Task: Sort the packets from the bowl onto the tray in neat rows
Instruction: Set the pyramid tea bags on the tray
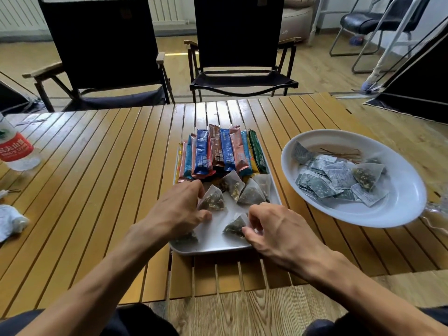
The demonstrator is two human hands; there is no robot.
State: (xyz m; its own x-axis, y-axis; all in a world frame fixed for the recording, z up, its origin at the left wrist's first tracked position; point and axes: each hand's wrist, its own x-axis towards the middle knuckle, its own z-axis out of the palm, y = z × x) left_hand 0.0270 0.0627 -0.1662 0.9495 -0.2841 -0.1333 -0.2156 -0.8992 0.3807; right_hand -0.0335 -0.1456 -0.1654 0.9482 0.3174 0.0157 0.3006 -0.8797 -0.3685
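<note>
A white rectangular tray lies on the slatted wooden table in front of me. Several coloured stick packets lie side by side across its far half. Pyramid tea bags sit in its near half. My left hand pinches one pyramid tea bag with curled fingers; another bag shows under its wrist. My right hand pinches a second pyramid tea bag near the tray's front. To the right, the white bowl holds several flat grey sachets and one pyramid bag.
A water bottle with a red label stands at the table's left edge, and a crumpled white wrapper lies below it. Two black folding chairs stand behind the table. A gap splits the table's near edge under the tray.
</note>
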